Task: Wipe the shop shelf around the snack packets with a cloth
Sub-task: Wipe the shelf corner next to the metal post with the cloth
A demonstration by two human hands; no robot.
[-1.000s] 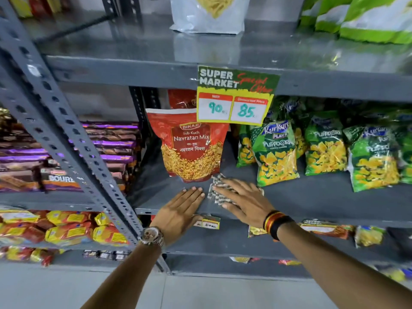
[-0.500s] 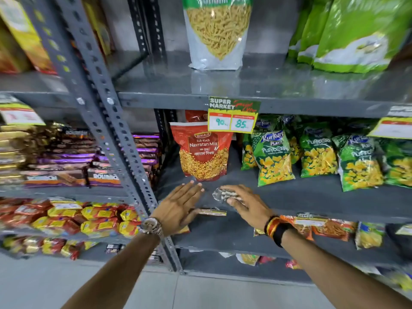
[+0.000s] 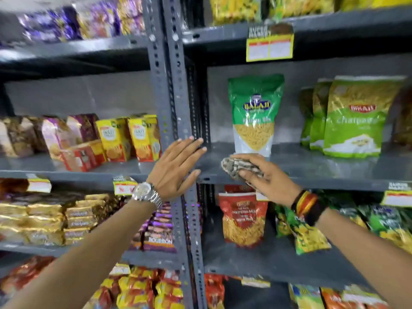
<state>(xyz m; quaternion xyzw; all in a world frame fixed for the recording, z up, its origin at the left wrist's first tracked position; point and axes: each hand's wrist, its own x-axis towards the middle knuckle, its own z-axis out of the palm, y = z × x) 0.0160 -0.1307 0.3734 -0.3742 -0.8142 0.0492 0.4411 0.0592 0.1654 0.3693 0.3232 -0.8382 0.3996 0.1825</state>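
My right hand point(image 3: 266, 175) grips a bunched grey-and-white checked cloth point(image 3: 236, 167) and holds it at the front edge of a grey metal shelf point(image 3: 312, 170). A green and white Balaji snack packet point(image 3: 255, 114) stands upright just behind the cloth. My left hand point(image 3: 178, 167), with a silver watch on its wrist, is flat with its fingers spread in front of the perforated upright post point(image 3: 176, 97), at the shelf's left end. It holds nothing. Green Bikaji packets point(image 3: 354, 117) stand further right on the same shelf.
One shelf below stand a red Navratan Mix packet point(image 3: 244, 219) and green puffcorn packets point(image 3: 305, 235). Left of the post are biscuit boxes point(image 3: 124, 139), gold packets point(image 3: 44, 221) and Bourbon packs point(image 3: 158, 239). Yellow price tags point(image 3: 269, 46) hang from shelf edges.
Both hands have risen from the lower shelf beside the red Navratan Mix packet to the shelf above. The cloth, spread flat a second ago, is now bunched in my right hand. The view tilted upward.
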